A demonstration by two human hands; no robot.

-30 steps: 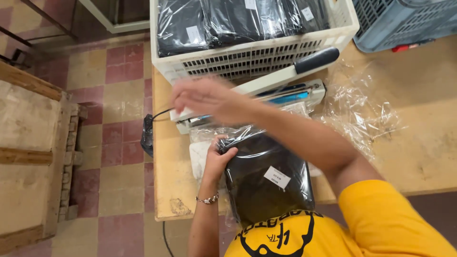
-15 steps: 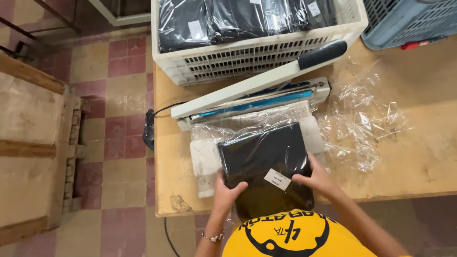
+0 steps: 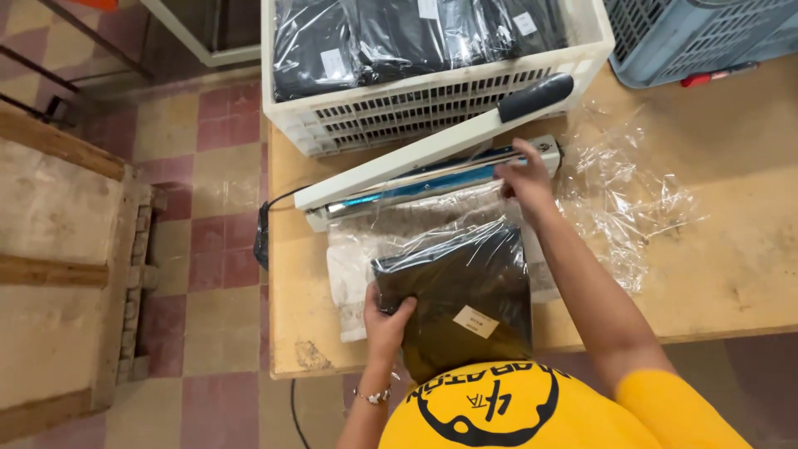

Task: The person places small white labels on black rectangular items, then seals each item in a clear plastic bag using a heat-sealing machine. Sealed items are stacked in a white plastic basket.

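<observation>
A black folded garment in a clear plastic bag [image 3: 461,287] lies on the wooden table [image 3: 731,266] in front of me, a small label on its near end. My left hand [image 3: 384,320] grips the bag's near left corner. My right hand [image 3: 524,175] is stretched forward over the bag's open far end, fingers resting by the sealing bar of the white impulse heat sealer [image 3: 432,170]. The sealer's arm with its black handle [image 3: 536,96] is raised.
A white slatted crate [image 3: 432,112] packed with bagged black garments stands behind the sealer. A blue-grey crate [image 3: 690,41] sits at the far right. Loose clear bags [image 3: 623,191] lie right of the sealer. A wooden pallet [image 3: 58,274] rests on the tiled floor at left.
My right hand left the bag's near right corner and reached forward to the sealer. The bagged garment has slid a little toward the sealer. My left hand stays on the near left corner.
</observation>
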